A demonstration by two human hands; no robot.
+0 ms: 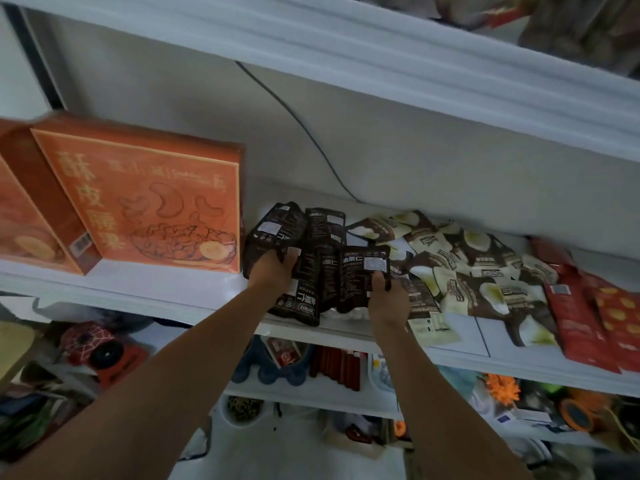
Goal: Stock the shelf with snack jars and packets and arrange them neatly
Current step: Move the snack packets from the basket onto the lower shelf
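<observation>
Now left hand [273,271] and right hand [388,303] each pinch the dark-brown foil snack packets [353,282]; best square their edges, then slide them beside the orange cardboard box [145,202].

1. A shelf [156,282] runs across the view, with an upper shelf [381,53] above it and a lower shelf [294,396] below it.
2. At the shelf's left end a large box [149,199] stands upright, facing outward. A second box [14,216] stands just left of it, partly in front.
3. Just right of the large box lie the centre packets [322,258], overlapping one another, the nearest at the shelf's front edge.
4. The left hand [277,271] grips their left side. The right hand [388,303] pinches their right side from the front.
5. To their right, touching them, a heap of packets [467,265] spreads from back to front.
6. Further right, the end packets [581,306] overlap the heap's edge.
7. Behind, a cable [311,140] runs down the back wall towards the heap.
</observation>
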